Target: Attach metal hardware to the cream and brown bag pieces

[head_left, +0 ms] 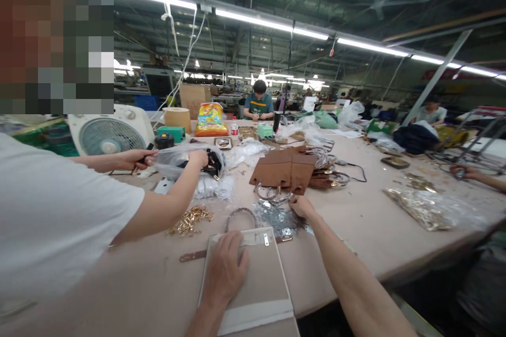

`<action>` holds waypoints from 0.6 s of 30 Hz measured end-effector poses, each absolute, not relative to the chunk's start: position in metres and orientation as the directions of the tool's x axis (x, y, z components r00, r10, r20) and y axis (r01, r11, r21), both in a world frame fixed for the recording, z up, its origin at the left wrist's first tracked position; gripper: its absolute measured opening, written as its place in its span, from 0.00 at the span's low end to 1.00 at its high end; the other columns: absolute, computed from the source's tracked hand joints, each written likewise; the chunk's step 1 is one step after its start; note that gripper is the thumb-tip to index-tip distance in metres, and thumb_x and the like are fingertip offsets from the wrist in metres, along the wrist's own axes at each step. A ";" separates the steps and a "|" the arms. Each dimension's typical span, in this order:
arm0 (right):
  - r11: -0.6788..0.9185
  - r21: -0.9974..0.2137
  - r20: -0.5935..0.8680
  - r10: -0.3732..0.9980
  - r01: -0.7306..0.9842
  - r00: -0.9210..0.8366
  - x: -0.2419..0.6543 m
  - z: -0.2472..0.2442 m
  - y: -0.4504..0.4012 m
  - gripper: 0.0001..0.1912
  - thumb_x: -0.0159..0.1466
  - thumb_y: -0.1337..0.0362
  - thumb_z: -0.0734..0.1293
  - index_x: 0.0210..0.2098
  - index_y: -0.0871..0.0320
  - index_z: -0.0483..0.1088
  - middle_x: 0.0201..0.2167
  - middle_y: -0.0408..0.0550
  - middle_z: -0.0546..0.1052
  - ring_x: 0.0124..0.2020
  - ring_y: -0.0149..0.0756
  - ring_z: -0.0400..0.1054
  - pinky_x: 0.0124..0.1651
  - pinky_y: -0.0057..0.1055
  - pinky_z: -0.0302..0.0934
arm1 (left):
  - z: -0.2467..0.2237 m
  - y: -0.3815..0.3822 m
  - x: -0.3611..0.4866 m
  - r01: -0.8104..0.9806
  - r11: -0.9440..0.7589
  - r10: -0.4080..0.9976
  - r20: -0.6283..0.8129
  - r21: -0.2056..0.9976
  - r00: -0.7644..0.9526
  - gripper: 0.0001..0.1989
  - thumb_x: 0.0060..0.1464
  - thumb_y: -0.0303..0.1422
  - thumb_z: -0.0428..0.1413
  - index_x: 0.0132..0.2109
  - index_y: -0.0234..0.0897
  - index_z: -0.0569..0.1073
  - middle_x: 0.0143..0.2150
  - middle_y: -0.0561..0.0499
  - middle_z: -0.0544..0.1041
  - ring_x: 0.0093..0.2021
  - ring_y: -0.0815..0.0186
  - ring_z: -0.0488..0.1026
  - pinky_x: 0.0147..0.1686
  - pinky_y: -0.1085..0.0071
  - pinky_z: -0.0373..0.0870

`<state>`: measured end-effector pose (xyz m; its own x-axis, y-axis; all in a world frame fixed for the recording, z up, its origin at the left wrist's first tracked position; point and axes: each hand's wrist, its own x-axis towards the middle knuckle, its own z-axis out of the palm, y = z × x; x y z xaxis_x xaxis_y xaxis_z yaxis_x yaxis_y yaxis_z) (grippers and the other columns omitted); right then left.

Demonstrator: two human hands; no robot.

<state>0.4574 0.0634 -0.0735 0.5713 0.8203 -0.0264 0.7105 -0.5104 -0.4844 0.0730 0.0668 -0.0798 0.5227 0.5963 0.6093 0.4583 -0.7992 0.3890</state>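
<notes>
Workshop under strip lights, counter [363, 210] well strewn: a pale panel [264, 274] lies at six o'clock.
The left hand [227, 260] rests spread on the panel; the right hand [302, 207] curls its fingers beside the silvery pieces [274, 218] at one o'clock, though whether it grips anything I cannot tell. Best to press the left palm evenly, so the panel cannot skew, and reach clear of the brown bags [272, 168] just beyond.

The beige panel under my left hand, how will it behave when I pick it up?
Probably fairly stiff: the beige panel lies flat with straight edges. It looks thin, so likely light. The brown strap ends jutting out at both sides may dangle or catch.
</notes>
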 end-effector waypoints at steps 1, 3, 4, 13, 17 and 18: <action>-0.496 -0.500 -0.014 0.824 0.710 0.567 0.460 -0.071 0.060 0.13 0.72 0.56 0.70 0.37 0.60 0.75 0.36 0.46 0.79 0.40 0.38 0.75 0.49 0.39 0.70 | -0.080 0.067 0.073 0.460 -0.802 0.592 0.616 0.382 0.520 0.14 0.64 0.29 0.55 0.56 0.39 0.72 0.56 0.43 0.76 0.58 0.50 0.72 0.59 0.47 0.73; -0.457 -0.528 0.016 0.837 0.716 0.546 0.464 -0.064 0.053 0.11 0.72 0.58 0.70 0.39 0.60 0.76 0.38 0.48 0.80 0.40 0.39 0.75 0.48 0.37 0.69 | -0.081 0.067 0.074 0.463 -0.806 0.585 0.624 0.370 0.518 0.14 0.64 0.29 0.55 0.55 0.39 0.72 0.56 0.44 0.76 0.58 0.50 0.72 0.59 0.47 0.73; -0.426 -0.540 0.029 0.853 0.726 0.521 0.466 -0.060 0.049 0.10 0.71 0.59 0.69 0.40 0.60 0.77 0.38 0.50 0.80 0.41 0.39 0.75 0.48 0.36 0.68 | -0.081 0.067 0.074 0.464 -0.807 0.582 0.627 0.365 0.518 0.14 0.64 0.29 0.55 0.55 0.39 0.72 0.56 0.44 0.76 0.58 0.50 0.72 0.59 0.47 0.73; -0.139 -0.554 -0.051 0.990 0.821 0.133 0.459 -0.049 0.031 0.05 0.55 0.66 0.73 0.32 0.58 0.82 0.29 0.43 0.81 0.34 0.40 0.73 0.37 0.28 0.60 | -0.080 0.067 0.075 0.466 -0.798 0.596 0.610 0.381 0.522 0.14 0.64 0.29 0.55 0.56 0.39 0.71 0.55 0.44 0.76 0.58 0.51 0.72 0.59 0.48 0.72; -0.155 -0.535 -0.078 0.988 0.831 0.134 0.459 -0.051 0.039 0.03 0.53 0.68 0.73 0.29 0.58 0.80 0.28 0.44 0.80 0.33 0.38 0.72 0.36 0.27 0.59 | -0.079 0.067 0.075 0.467 -0.804 0.587 0.618 0.369 0.522 0.13 0.64 0.29 0.55 0.55 0.39 0.72 0.55 0.43 0.76 0.58 0.51 0.72 0.59 0.49 0.73; -0.165 -0.531 -0.088 0.986 0.831 0.139 0.460 -0.051 0.041 0.02 0.53 0.69 0.73 0.28 0.59 0.79 0.27 0.44 0.80 0.31 0.37 0.71 0.35 0.27 0.59 | -0.079 0.067 0.075 0.469 -0.804 0.586 0.621 0.365 0.521 0.13 0.64 0.29 0.55 0.55 0.39 0.72 0.55 0.43 0.76 0.58 0.51 0.73 0.59 0.49 0.73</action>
